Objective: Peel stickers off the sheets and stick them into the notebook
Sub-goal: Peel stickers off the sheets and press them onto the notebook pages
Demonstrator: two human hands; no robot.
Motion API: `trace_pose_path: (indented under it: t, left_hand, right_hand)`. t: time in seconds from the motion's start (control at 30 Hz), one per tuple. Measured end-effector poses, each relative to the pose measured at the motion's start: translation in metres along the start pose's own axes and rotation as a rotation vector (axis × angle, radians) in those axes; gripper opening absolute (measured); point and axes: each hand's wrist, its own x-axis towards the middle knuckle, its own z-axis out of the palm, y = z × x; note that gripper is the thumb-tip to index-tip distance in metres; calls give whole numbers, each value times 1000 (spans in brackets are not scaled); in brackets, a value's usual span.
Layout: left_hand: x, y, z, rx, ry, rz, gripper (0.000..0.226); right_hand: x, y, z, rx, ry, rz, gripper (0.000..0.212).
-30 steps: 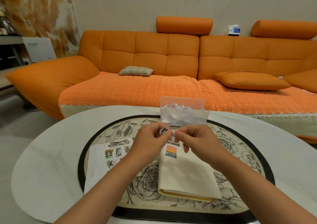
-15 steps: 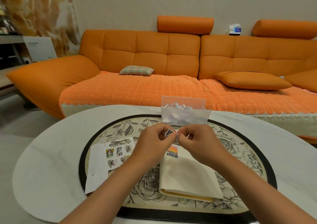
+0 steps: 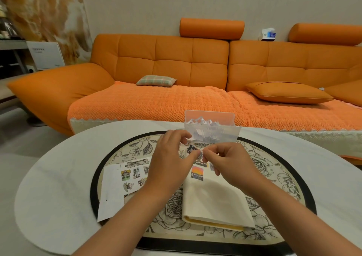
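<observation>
- The left hand [image 3: 172, 163] has its fingers curled, with thumb and forefinger pinching a small dark-printed sticker scrap [image 3: 194, 150] held up above the table [image 3: 58, 177].
- The right hand [image 3: 231, 165] meets it fingertip to fingertip. Its thumb and forefinger nip the scrap's near edge and the other fingers are tucked in.
- The notebook [image 3: 215, 201] lies open on the floral mat [image 3: 274, 177] under both hands, with a sunset sticker [image 3: 197, 173] on its page.
- A sticker sheet [image 3: 125, 179] lies flat to the left.
- A clear box [image 3: 211, 130] stands just beyond the hands.
</observation>
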Motion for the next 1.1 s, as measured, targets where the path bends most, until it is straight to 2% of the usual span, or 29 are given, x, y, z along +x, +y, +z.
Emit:
trace_pose_path:
  t: [0.07,0.2,0.3,0.37,0.6,0.87,0.97,1.1]
  left_hand:
    - [0,2,-1,92,24,94,21]
    - [-2,6,2,-35,-87,-63,2]
    - [-1,6,3,-177,-136,-227,8]
    - [0,5,4,-219,-151,-273,8]
    - [0,3,6,-185,-165,-265,10]
    - [3,1,10,-286,-235,-263,14]
    - [2,1,10,-316,-274,-260,14]
    - [4,4,9,-369,-283,-249,15]
  right_hand:
    - [1,0,2,-25,45,-14,27]
    - [2,3,4,-116,120,-57,22]
    - [3,5,6,-191,151,-83,16]
    - [3,6,7,-269,160,-108,15]
    - [0,8,12,-376,169,-155,12]
    - [4,5,12,-43,115,-26,18]
    - [2,1,9,122,47,30,15]
    - [5,2,7,281,39,76,15]
